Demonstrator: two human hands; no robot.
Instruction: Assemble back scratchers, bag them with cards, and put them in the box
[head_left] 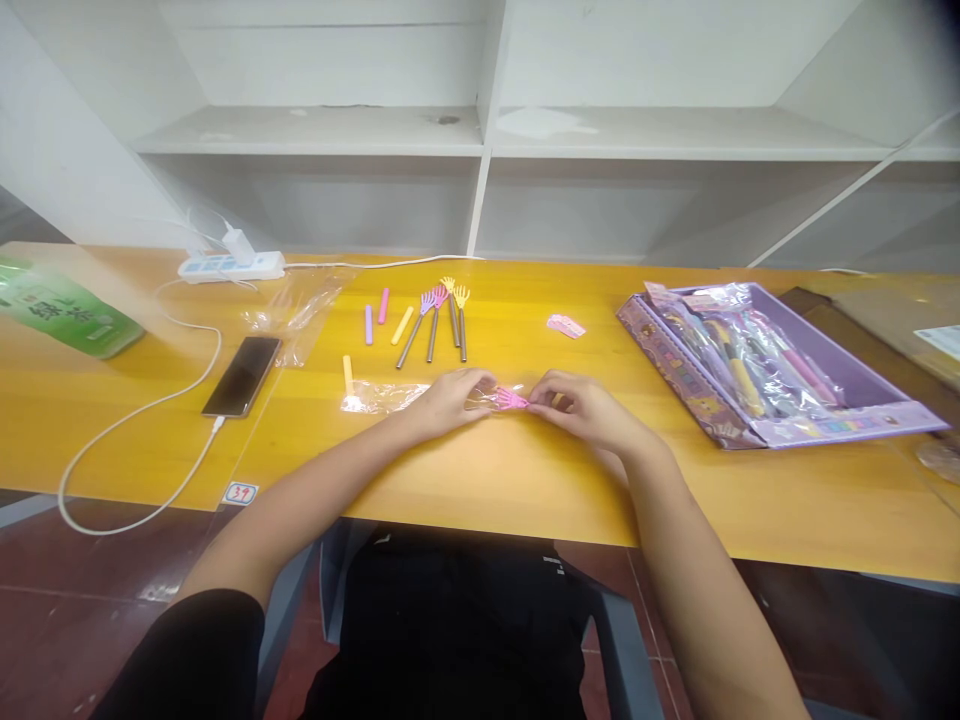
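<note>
Near the front of the table, my left hand (457, 400) is closed on a clear plastic sleeve (390, 398) that stretches away to the left. Between my two hands shows the pink claw-shaped head of a back scratcher (511, 399). My right hand (574, 405) pinches at the tips of that head; whether film lies between the fingers is hard to see. Beyond my left hand lie several back scratchers (433, 330) with metal rods and purple, pink and yellow claws. Loose handle tubes lie beside them: purple (368, 325), pink (384, 306), yellow (402, 326), and another yellow one at the sleeve's end.
A purple display box (847, 420) with wrapped items stands at the right. A small pink card (565, 326) lies behind my right hand. On the left are a phone (241, 377) with a white cable, a power strip (232, 266), plastic film (300, 310) and a green bottle (67, 308).
</note>
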